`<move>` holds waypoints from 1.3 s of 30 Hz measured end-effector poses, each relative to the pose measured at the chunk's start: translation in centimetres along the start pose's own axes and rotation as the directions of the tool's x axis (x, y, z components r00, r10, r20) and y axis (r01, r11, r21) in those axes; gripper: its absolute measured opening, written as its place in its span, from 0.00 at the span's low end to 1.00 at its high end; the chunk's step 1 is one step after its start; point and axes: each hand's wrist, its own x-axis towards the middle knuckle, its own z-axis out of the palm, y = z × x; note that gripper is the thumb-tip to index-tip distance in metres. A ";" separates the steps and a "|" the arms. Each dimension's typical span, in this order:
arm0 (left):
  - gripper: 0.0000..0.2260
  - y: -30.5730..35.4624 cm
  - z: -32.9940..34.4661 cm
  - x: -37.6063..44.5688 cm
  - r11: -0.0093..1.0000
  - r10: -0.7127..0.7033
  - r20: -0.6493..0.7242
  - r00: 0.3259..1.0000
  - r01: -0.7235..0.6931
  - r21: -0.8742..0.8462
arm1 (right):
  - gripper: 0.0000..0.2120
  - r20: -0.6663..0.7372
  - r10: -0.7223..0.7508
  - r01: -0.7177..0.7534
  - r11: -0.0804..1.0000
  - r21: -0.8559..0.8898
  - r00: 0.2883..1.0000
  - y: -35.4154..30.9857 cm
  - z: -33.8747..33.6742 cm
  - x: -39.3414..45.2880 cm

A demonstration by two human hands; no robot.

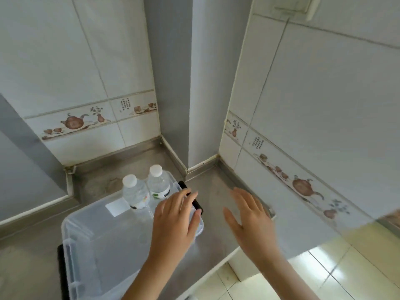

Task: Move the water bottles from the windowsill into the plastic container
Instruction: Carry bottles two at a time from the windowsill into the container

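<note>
Left hand (175, 219): palm down, fingers (184, 197) loosely spread and empty, held over the right-hand rim of the plastic container (71, 256); fingertips overlap the black handle (195, 201) at the container's 3 o'clock edge, though actual contact cannot be told. Right hand (249, 221): open, palm down, fingers apart, gripping nothing, held above the bare grey counter (214, 191) at 3 o'clock from the left hand, well apart from it. Plastic container: clear, rectangular, lidless, standing on the counter, with a second black handle (61, 271) on its 9 o'clock side and a white label (116, 207) showing on its floor. Water bottle, nearer (135, 192): clear, white cap, upright inside the container, toward its far corner at 11 o'clock from the left hand. Water bottle, farther (158, 180): same kind, upright, just beside the first on its 2 o'clock side, in the far corner of the container; whether the two touch cannot be told. Wall tiles (75, 61): white, on both sides of a grey column (184, 83) at 12 o'clock, with a border strip of brown teapot motifs (73, 122). Floor (346, 267): pale glossy tile at 4 o'clock, below the counter edge.
</note>
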 end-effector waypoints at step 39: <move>0.24 60.9 19.6 -6.8 0.364 0.930 0.163 0.331 -0.756 -0.544 | 0.29 -0.619 0.765 -0.971 0.239 0.017 0.177 33.1 -27.7 -40.2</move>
